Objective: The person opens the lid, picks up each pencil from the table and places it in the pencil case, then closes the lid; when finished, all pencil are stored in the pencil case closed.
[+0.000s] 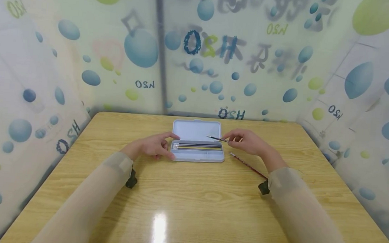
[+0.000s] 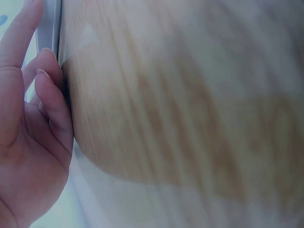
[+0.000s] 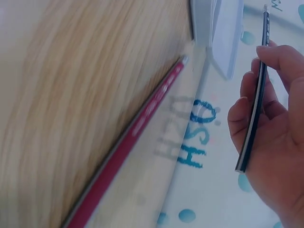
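An open pencil case (image 1: 197, 156) lies on the table, its pale lid (image 1: 197, 130) tilted back and several pencils (image 1: 196, 147) side by side within. My left hand (image 1: 154, 145) grips the case's left end, forefinger at the back corner and thumb at the front one; in the left wrist view its other fingers are curled. Above the case's right end, my right hand (image 1: 246, 141) pinches a black pencil (image 3: 256, 99) between thumb and fingers, the silvery tip pointing over the lid. A red pencil (image 3: 137, 128) lies on the table below the right hand.
The wooden table (image 1: 189, 199) reaches to patterned curtains (image 1: 197, 80) at the back and both sides. Dark wrist devices (image 1: 131, 179) sit under both sleeves. The red pencil slants between the case and the right wrist.
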{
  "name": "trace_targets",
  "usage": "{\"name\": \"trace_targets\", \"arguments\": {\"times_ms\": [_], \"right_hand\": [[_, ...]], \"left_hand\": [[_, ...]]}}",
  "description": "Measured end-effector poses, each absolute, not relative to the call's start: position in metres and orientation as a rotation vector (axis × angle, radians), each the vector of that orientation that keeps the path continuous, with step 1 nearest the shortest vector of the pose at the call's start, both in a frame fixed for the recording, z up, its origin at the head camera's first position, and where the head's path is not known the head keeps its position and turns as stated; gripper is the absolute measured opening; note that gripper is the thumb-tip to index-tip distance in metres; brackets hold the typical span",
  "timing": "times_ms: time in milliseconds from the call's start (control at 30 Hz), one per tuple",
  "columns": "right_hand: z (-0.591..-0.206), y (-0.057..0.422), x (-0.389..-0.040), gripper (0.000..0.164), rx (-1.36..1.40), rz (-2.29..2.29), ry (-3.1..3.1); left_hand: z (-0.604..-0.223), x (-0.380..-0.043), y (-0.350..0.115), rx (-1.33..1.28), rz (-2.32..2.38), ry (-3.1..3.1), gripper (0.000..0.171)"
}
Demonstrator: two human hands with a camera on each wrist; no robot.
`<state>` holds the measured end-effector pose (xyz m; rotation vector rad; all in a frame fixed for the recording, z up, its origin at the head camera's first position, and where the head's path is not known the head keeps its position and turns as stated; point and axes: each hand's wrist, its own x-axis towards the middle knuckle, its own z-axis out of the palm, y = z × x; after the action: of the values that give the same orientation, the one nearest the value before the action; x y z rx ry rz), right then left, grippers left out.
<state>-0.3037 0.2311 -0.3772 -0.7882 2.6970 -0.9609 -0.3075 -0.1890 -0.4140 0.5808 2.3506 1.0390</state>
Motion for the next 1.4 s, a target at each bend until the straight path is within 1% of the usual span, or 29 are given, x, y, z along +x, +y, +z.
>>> {"name": "trace_targets", "arguments": {"times_ms": [200, 467, 733, 1067, 1400], "right_hand": [[-0.378, 0.213, -0.309, 0.030, -0.843, -0.936, 2.684], [-0.378, 0.192, -0.311, 0.034, -0.825, -0.957, 2.622], [-0.383, 0.175, -0.315, 0.030, -0.793, -1.012, 2.584], [-0.391, 0.161, -0.321, 0.023, -0.804, -0.982, 2.568], [-0.396, 0.142, -0.325, 0.019, -0.837, -0.972, 2.573]], "left_hand": [[-0.414, -0.308, -0.188, 0.585, 1.036, 2.354, 0.086], [-0.414, -0.309, -0.188, 0.590, 1.029, 2.353, 0.086], [-0.415, -0.308, -0.187, 0.578, 1.029, 2.355, 0.086], [-0.415, -0.308, -0.188, 0.551, 1.025, 2.354, 0.086], [-0.414, -0.308, -0.188, 0.531, 1.040, 2.342, 0.087]]}}
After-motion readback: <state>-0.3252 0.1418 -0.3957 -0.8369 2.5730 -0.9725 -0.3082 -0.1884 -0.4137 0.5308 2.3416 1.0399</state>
